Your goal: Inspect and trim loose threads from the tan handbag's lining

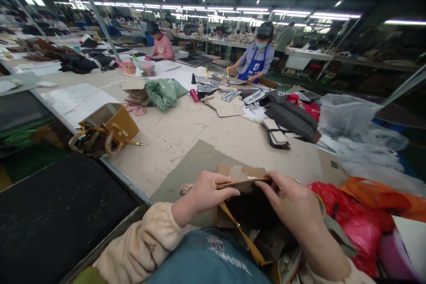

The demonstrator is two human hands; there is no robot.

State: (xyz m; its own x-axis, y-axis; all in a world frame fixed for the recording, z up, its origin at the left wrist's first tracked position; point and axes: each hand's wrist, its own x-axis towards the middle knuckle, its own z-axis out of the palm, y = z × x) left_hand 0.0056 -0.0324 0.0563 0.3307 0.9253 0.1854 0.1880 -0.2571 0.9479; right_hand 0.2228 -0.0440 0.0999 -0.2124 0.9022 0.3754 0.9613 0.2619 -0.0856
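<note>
A tan handbag (241, 172) stands at the table's near edge, close to my body, its dark inside facing me. My left hand (211, 191) pinches the bag's upper edge at the left, thumb on the near side. At the right end of that same edge, my right hand (289, 195) grips with thumb and fingers. A mustard strap (241, 230) with small metal fittings hangs down in front of the opening. The lower part of the bag is mostly hidden by shadow and my right forearm.
A second mustard handbag (123, 126) lies at the left. A green bundle (166, 93), stacked pieces (275, 134) and dark folded material (291, 113) are on the table. Red plastic bags (353, 222) crowd the right. Across the table, a person in a blue apron (256, 64) handles pieces.
</note>
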